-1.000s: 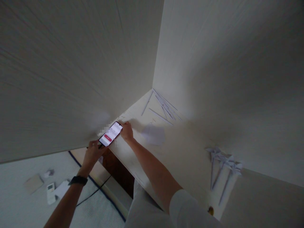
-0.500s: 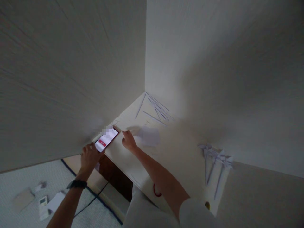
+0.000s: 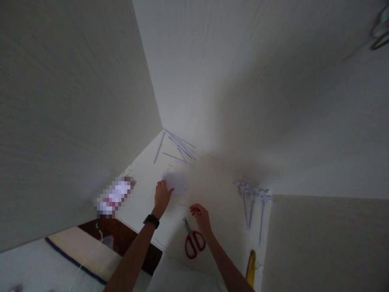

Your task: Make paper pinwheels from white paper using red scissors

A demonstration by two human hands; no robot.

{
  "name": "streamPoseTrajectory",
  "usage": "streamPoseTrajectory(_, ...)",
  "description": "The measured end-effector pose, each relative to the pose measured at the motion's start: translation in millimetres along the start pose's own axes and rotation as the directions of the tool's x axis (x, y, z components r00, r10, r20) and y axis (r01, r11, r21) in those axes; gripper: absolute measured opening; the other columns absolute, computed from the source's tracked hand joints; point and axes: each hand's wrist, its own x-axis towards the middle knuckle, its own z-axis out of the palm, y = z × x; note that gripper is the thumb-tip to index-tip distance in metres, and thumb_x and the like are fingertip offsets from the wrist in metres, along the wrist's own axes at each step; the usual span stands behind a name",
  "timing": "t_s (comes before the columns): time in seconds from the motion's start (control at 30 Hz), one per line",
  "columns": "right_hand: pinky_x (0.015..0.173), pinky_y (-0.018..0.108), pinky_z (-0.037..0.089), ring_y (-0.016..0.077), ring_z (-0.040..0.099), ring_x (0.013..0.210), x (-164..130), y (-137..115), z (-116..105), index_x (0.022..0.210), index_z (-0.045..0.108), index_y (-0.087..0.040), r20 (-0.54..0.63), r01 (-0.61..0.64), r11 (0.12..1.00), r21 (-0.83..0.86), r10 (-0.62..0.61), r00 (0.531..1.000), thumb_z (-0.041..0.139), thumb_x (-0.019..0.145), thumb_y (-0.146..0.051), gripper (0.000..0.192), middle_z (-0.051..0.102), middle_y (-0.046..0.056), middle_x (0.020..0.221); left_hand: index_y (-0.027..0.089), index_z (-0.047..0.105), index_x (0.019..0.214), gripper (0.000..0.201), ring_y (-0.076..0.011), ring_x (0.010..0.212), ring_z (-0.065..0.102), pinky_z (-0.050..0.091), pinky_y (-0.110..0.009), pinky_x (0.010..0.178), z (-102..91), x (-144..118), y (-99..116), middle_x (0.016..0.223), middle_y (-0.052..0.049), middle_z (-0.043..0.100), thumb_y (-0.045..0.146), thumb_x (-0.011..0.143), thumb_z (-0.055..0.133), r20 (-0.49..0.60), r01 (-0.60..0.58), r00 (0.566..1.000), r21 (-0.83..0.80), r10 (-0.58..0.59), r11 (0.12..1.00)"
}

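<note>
My left hand [image 3: 162,196], a dark watch on its wrist, rests its fingers on the near edge of a white sheet of paper [image 3: 175,181] lying on the white table [image 3: 212,190]. My right hand [image 3: 200,216] hovers just above the table with loosely curled fingers, right beside red-handled scissors [image 3: 192,239]; it holds nothing that I can see. A phone [image 3: 114,196] with a lit screen lies at the table's left edge, apart from both hands.
Several thin paper sticks [image 3: 179,147] lie in the far corner by the walls. Paper pinwheels on sticks [image 3: 253,198] lie at the right. A yellow object [image 3: 250,268] sits at the table's near edge. Walls close in left and right.
My left hand let go of the phone and moved right onto the paper. My right hand drew back from the phone toward the scissors. The view swung right.
</note>
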Motion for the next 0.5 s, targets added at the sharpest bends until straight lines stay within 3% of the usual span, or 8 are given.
streamPoseTrajectory(0.23, 0.077, 0.038, 0.057, 0.0197, 0.066, 0.091, -12, 23, -50, 0.114, 0.061, -0.015, -0.092, -0.124, 0.989, 0.086, 0.131, 0.987, 0.058, 0.093, -0.031, 0.026, 0.065, 0.008, 0.112, 0.016, 0.057, 0.122, 0.035, -0.0240, 0.103, 0.063, 0.054, -0.045, 0.085, -5.5, 15, 11, 0.123, -0.011, 0.060, 0.031, 0.091, 0.059, 0.083, 0.236, 0.970, -0.089, -0.229, 0.968)
streamPoseTrajectory(0.5, 0.072, 0.035, 0.057, 0.0173, 0.066, 0.084, -74, 51, -105, 0.109, 0.062, -0.015, -0.202, -0.198, 0.970, 0.141, 0.224, 0.953, 0.058, 0.094, -0.031, 0.023, 0.066, 0.006, 0.104, 0.016, 0.057, 0.121, 0.033, -0.0235, 0.102, 0.063, 0.054, -0.045, 0.084, -17.9, 29, 2, 0.121, -0.010, 0.061, 0.031, 0.091, 0.059, 0.223, 0.454, 0.886, -0.245, -0.406, 0.857)
